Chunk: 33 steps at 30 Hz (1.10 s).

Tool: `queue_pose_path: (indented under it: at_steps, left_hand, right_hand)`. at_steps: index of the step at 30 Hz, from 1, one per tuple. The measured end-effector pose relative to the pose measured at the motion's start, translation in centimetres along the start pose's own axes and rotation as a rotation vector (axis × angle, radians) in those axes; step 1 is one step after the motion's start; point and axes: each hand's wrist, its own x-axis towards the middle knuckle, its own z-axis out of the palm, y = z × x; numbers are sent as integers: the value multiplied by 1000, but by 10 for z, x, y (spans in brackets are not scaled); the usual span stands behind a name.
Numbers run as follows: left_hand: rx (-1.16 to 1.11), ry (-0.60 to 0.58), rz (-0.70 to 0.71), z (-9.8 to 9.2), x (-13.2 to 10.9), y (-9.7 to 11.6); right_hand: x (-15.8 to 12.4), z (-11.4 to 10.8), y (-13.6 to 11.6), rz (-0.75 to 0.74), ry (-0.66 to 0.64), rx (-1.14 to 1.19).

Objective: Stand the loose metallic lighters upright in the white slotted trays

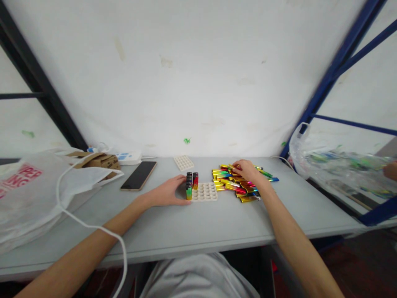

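Observation:
A cream-coloured tray with rows of round holes lies flat on the table. Several lighters with black tops stand upright along its left edge, and a red lighter stands in the row beside them. My left hand curves around the tray's left end, thumb at the near corner and fingers at the far side. To the right is a loose pile of shiny gold, red, green and blue lighters. My right hand is at the far side of this pile, fingers curled down; what they pinch is hidden.
A second holed tray lies near the wall. Left are a phone, a cardboard box, a power strip and a white plastic bag with a cable across it. A clear bag and another person's hand appear at right.

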Motion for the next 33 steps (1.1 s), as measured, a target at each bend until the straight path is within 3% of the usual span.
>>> queue_pose_path:
  at_steps: [5, 12, 18, 23, 30, 33]
  left_hand:
    - [-8, 13, 32, 0, -1, 0]
    - [-57, 21, 38, -3, 0, 7]
    - [-59, 2, -2, -4, -1, 9]
    - [-77, 11, 8, -3, -1, 7]
    - [-57, -11, -15, -4, -1, 9]
    - [-44, -12, -34, -4, -2, 9]
  right_hand:
    - [-5, -9, -20, 40, 166, 271]
    - [-5, -2, -66, 115, 243, 780]
    - [-5, 10, -93, 78, 151, 1008]
    - [-13, 16, -114, -6, -71, 1258]
    - [-11, 25, -134, 216, -183, 1447]
    - [-9, 27, -138, 316, -147, 1401]
